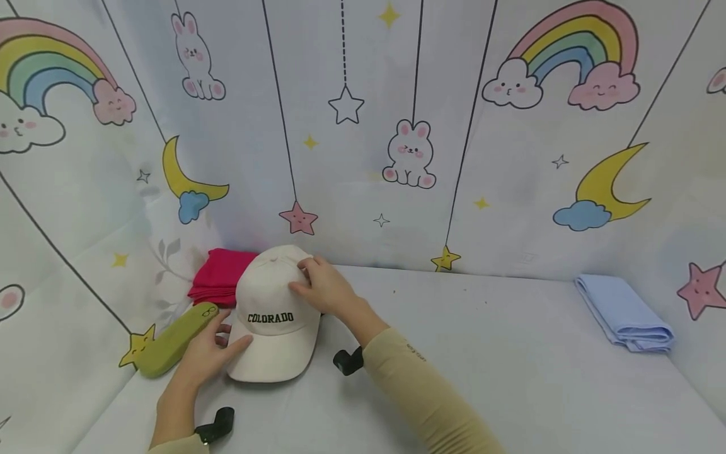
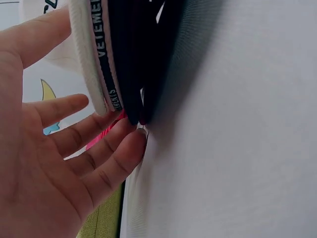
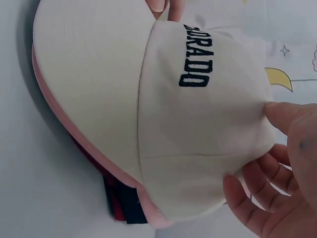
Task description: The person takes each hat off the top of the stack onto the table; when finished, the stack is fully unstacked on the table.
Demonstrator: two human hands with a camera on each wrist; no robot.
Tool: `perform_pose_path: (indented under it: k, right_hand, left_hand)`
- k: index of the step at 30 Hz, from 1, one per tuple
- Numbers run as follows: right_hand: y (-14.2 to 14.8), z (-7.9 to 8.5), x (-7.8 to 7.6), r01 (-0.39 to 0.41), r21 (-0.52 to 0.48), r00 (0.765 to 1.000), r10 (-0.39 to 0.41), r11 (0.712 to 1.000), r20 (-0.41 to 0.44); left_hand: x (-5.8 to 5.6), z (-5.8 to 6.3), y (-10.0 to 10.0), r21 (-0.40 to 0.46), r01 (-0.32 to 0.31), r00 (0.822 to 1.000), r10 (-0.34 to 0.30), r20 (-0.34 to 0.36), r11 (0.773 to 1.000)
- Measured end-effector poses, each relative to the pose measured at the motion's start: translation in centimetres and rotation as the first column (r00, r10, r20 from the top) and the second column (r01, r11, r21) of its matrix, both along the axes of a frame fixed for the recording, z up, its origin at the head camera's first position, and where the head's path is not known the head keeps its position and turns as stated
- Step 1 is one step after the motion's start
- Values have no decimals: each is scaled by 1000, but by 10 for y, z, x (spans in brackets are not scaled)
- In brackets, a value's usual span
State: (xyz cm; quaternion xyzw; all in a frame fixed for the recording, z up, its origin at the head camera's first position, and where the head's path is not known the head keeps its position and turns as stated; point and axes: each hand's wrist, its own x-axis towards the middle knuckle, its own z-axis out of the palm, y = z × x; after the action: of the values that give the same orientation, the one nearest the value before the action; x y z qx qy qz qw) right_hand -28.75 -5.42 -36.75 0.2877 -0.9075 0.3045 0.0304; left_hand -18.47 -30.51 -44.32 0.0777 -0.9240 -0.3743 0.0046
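A white baseball cap [image 1: 266,284] lettered COLORADO stands on the table at centre left, its brim toward me. A pink brim edge [image 3: 84,136] and dark cap parts [image 3: 130,203] show beneath it, so it tops a stack. My right hand [image 1: 331,290] pinches the crown's right side between thumb and curled fingers. At the brim's left edge is my left hand [image 1: 207,350], thumb over the brim and fingers loosely extended beside it. In the left wrist view, those fingertips reach the low edge of the dark brims [image 2: 129,49].
Folded red cloth [image 1: 218,274] lies behind the cap on the left. A green glasses case [image 1: 178,340] lies left of my left hand. Folded light blue cloth [image 1: 629,309] rests at the far right. A patterned backdrop [image 1: 363,239] rises behind the white table [image 1: 482,353].
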Motion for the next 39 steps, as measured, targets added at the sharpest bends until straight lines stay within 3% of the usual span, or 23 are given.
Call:
perform_pose_path:
  k: [8,26,39]
  right_hand:
    - [-3,-4,6,16,-85,1000,-17,996,-14]
    - [-3,-7,12,45,-163,999,-48,986,-10]
    - [2,7,13,42,-245,999,-47,969,-15]
  left_hand:
    - [2,3,1,-17,5,1000,-5,-6,1000]
    - [3,16,3,-51,19,1000,-19,2,998]
    - [6,28,9,73,-6,1000,6,2,997]
